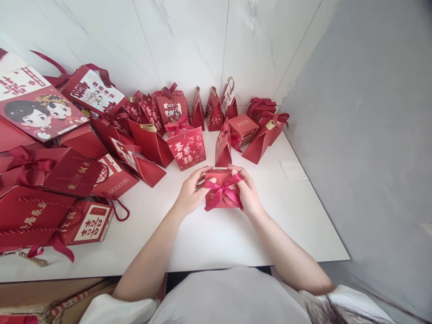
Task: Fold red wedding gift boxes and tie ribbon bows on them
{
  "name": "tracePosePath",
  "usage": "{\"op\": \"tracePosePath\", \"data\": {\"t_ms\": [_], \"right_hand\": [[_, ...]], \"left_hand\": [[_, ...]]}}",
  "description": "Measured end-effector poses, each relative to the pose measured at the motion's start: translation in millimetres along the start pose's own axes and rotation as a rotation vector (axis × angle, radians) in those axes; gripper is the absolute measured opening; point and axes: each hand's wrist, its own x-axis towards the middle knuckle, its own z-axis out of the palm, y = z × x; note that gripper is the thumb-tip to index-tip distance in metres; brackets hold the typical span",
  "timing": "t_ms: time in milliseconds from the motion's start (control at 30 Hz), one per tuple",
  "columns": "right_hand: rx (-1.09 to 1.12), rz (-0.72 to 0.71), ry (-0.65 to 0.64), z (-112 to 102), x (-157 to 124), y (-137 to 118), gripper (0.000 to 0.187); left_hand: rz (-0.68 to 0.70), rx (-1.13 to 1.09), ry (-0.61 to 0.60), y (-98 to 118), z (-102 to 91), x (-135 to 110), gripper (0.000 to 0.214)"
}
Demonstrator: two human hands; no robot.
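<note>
A small red gift box with a pink-red ribbon bow sits on the white table, near its middle. My left hand grips the box's left side, fingers curled over the top edge and the bow's left loop. My right hand holds the right side, fingertips pinching the bow's right loop. Both hands are closed on the box and its ribbon.
Several red gift bags and boxes crowd the table's left and back, among them a red bag with white characters and a square red box. White tiled walls stand behind, a grey wall at the right. A white slip lies at the right.
</note>
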Motion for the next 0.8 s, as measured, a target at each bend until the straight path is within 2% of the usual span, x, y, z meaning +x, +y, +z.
{"op": "tracePosePath", "data": {"t_ms": [100,167,267,333,433,500,567,633,800], "right_hand": [[-0.063,0.007,-0.018,-2,2,-2,0.040],[-0.115,0.036,-0.079,-4,3,-4,0.040],[-0.142,0.104,-0.208,-9,6,-8,0.035],[-0.142,0.128,-0.247,-11,7,-9,0.032],[-0.143,0.111,-0.258,-13,9,-10,0.032],[-0.163,0.085,-0.277,-15,9,-10,0.035],[-0.206,0.060,-0.311,-20,10,-12,0.039],[-0.256,0.043,-0.373,-28,12,-16,0.045],[-0.323,-0.004,-0.585,-52,18,-25,0.069]], "left_hand": [[-0.020,-0.008,0.011,-2,-2.2,2,0.050],[-0.043,-0.029,0.007,-1,-8.4,3,0.050],[0.005,-0.024,-0.146,2,-25.9,2,0.058],[0.096,0.048,-0.284,6,-38.6,0,0.073],[0.186,0.240,-0.372,9,-49.2,-3,0.109],[0.174,0.330,-0.415,8,-48.8,-5,0.130],[0.131,0.361,-0.464,4,-45.0,-4,0.138],[0.110,0.359,-0.474,0,-41.0,-2,0.139],[0.156,0.283,-0.376,-14,-39.7,7,0.133]]}}
